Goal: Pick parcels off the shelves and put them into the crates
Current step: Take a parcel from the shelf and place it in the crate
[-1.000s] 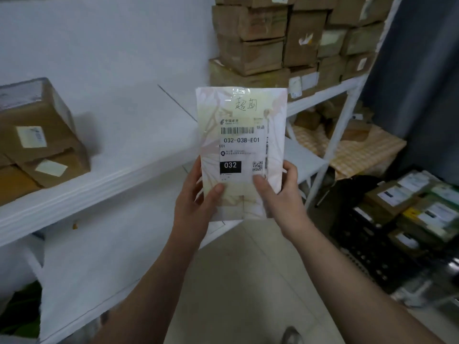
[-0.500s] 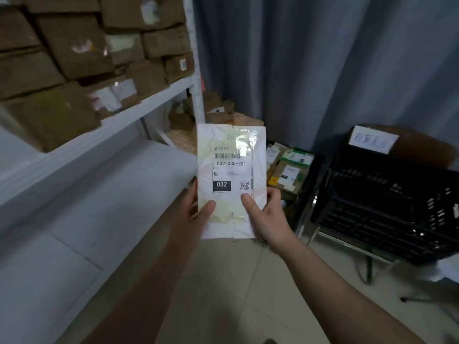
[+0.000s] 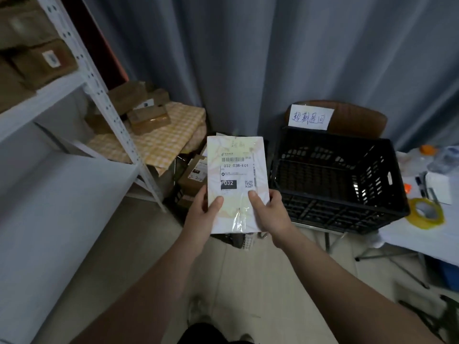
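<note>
A white shelf [image 3: 62,184] fills the left, and a black crate [image 3: 342,212] stands on the right with a handwritten sign [image 3: 309,117] behind it. Between them a person holds a flat pale parcel [image 3: 237,170] upright, its long axis pointing up and away. The grip is two-handed: left hand [image 3: 201,214] and right hand [image 3: 270,214] pinch the lower corners, thumbs in front. The crate lies just right of and beyond the parcel, nearer the right hand. Half a second ago it sat farther right; the hold is unchanged.
</note>
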